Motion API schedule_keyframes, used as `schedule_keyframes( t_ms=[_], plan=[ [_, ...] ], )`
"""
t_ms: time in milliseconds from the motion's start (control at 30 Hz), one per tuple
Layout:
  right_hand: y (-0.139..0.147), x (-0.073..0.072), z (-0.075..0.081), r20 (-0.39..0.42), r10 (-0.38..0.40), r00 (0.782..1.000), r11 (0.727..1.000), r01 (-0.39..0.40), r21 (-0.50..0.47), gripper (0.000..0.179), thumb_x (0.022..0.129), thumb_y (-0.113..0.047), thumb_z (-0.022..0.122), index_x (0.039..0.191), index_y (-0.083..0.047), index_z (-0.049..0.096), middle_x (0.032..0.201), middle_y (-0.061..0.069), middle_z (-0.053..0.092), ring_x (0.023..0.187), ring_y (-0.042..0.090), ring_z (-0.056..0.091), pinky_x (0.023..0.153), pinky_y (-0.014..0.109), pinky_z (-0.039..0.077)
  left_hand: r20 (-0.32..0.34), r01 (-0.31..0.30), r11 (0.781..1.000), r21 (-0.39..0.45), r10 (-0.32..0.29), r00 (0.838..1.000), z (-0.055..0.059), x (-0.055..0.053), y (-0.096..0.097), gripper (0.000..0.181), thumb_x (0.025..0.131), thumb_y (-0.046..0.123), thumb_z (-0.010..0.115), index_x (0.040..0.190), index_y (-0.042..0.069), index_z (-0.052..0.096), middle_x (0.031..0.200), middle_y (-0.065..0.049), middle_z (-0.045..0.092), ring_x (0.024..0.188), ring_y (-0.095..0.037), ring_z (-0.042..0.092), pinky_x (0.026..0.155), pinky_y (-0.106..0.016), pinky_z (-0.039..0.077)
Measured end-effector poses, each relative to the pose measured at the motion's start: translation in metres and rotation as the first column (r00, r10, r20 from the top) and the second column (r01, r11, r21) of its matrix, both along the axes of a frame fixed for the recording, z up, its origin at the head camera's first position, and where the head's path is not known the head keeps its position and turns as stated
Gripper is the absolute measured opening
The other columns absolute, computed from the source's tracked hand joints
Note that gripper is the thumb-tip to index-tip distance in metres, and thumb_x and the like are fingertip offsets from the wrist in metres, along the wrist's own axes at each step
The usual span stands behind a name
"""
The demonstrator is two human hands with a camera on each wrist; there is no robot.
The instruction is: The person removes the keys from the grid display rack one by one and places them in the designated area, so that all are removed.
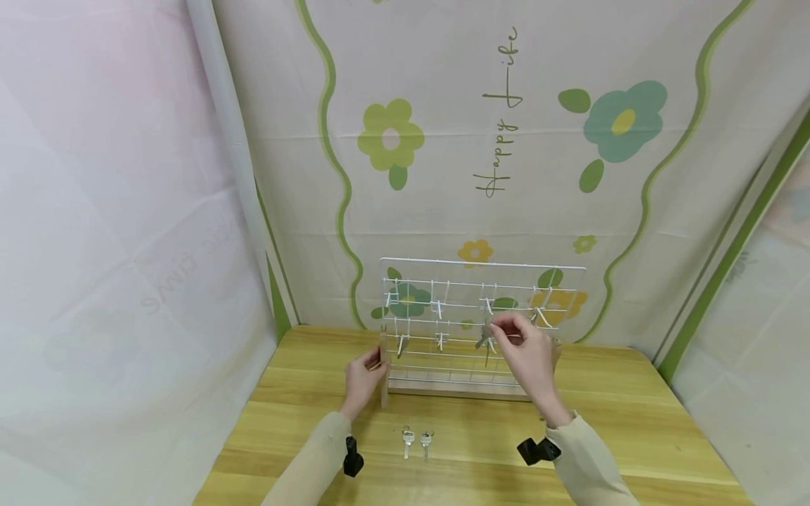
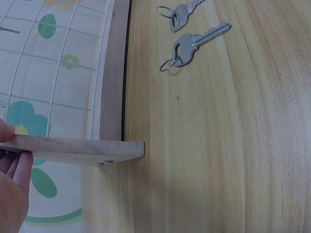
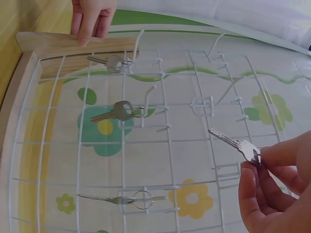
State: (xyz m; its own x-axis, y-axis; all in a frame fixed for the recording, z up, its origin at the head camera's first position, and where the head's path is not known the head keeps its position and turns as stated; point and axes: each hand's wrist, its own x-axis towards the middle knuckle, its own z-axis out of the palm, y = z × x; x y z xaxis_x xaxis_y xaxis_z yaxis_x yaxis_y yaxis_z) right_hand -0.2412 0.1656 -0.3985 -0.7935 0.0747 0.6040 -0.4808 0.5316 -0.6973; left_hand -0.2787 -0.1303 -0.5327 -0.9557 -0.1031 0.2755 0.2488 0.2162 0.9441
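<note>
My left hand [image 1: 362, 381] grips the wooden side piece [image 2: 73, 147] of a white wire rack [image 1: 481, 264] between thumb and fingers. In front of the grid, my right hand [image 1: 528, 355] pinches a silver key [image 3: 247, 149] by its bow, with its blade pointing away from the fingertips. Nearby, white hooks [image 3: 150, 97] stick out from the wires. Three keys hang in the right wrist view: an upper one [image 3: 115, 64], a middle one [image 3: 123, 110] and a lower one [image 3: 119, 199], from hooks along the lower row.
Two more keys with small rings, a left one [image 1: 408, 443] and a right one [image 1: 427, 443], lie on the wooden table [image 1: 304, 422] in front of the rack. A flowered curtain [image 1: 443, 204] hangs close behind it, with pale cloth [image 1: 126, 246] on the left side.
</note>
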Motion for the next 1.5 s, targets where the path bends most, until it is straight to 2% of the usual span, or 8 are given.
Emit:
schedule_keyframes(
  t_ms=[67,200,567,700,933,1200,1367,1500],
  plan=[
    [0.0,0.001,-0.004,0.017,0.01,1.0,1.0,-0.01,0.002,0.004,0.091,-0.009,0.071,0.094,-0.007,0.072,0.089,0.008,0.075,0.077,-0.005,0.063,0.065,0.006,0.054,0.011,-0.003,1.0,0.002,0.003,1.0,-0.001,-0.001,0.0,0.04,0.087,-0.007,0.067,0.125,-0.018,0.059,0.122,-0.037,0.062,0.112,-0.048,0.065,0.088,-0.042,0.061],
    [-0.001,0.002,-0.013,0.05,0.013,0.999,1.0,-0.014,0.021,0.004,0.09,-0.008,0.071,0.093,-0.005,0.071,0.089,0.008,0.075,0.077,-0.004,0.063,0.065,0.007,0.055,0.027,-0.03,1.0,-0.001,0.03,0.999,-0.02,-0.012,-0.001,0.04,0.087,-0.004,0.07,0.125,-0.012,0.061,0.122,-0.032,0.065,0.112,-0.043,0.067,0.088,-0.036,0.062],
    [-0.005,0.001,-0.048,0.092,0.028,0.995,0.995,-0.036,0.089,0.008,0.09,-0.009,0.072,0.092,-0.001,0.071,0.086,0.007,0.075,0.075,0.012,0.069,0.063,0.016,0.058,0.054,-0.04,0.999,0.002,0.04,0.998,-0.016,-0.012,-0.001,0.041,0.086,-0.004,0.07,0.126,-0.01,0.062,0.123,-0.029,0.066,0.112,-0.04,0.068,0.088,-0.034,0.062],
    [-0.008,0.001,-0.066,0.092,0.053,0.994,0.991,-0.063,0.115,0.003,0.087,-0.004,0.073,0.088,-0.002,0.07,0.082,0.006,0.075,0.072,0.013,0.069,0.061,0.017,0.058,0.06,-0.043,0.999,-0.001,0.043,0.997,-0.016,-0.013,-0.001,0.041,0.087,-0.003,0.07,0.127,-0.009,0.062,0.123,-0.029,0.066,0.113,-0.04,0.068,0.089,-0.034,0.062],
    [-0.012,0.001,-0.095,0.143,0.063,0.988,0.984,-0.085,0.158,0.011,0.084,0.003,0.073,0.086,-0.008,0.071,0.079,0.002,0.074,0.069,0.009,0.067,0.059,0.017,0.057,0.057,-0.031,0.999,-0.015,0.032,0.998,-0.017,-0.013,-0.001,0.041,0.087,-0.002,0.07,0.127,-0.009,0.061,0.124,-0.03,0.065,0.113,-0.04,0.067,0.088,-0.033,0.062],
    [-0.018,0.002,-0.12,0.254,0.079,0.964,0.979,-0.124,0.163,0.012,0.084,0.003,0.073,0.084,-0.009,0.07,0.078,0.001,0.072,0.067,0.007,0.064,0.059,0.016,0.055,0.062,-0.031,0.999,-0.012,0.032,0.998,-0.016,-0.013,-0.001,0.041,0.088,-0.002,0.07,0.127,-0.009,0.062,0.124,-0.03,0.066,0.114,-0.04,0.067,0.089,-0.034,0.062],
    [-0.02,0.003,-0.134,0.333,0.105,0.937,0.974,-0.164,0.154,0.012,0.085,0.003,0.072,0.083,-0.009,0.07,0.077,0.0,0.071,0.066,0.003,0.061,0.059,0.015,0.054,0.055,-0.033,0.999,-0.008,0.033,0.998,-0.015,-0.013,-0.001,0.042,0.086,-0.004,0.07,0.127,-0.01,0.062,0.123,-0.03,0.066,0.113,-0.041,0.067,0.088,-0.035,0.062],
    [-0.022,0.004,-0.145,0.363,0.098,0.926,0.969,-0.172,0.178,0.013,0.084,0.003,0.073,0.082,-0.009,0.07,0.077,0.0,0.071,0.067,0.0,0.06,0.059,0.014,0.054,0.043,-0.032,0.999,-0.003,0.032,0.999,-0.015,-0.013,-0.001,0.042,0.086,-0.004,0.07,0.126,-0.012,0.061,0.122,-0.031,0.066,0.112,-0.042,0.067,0.088,-0.035,0.062]
  ],
)
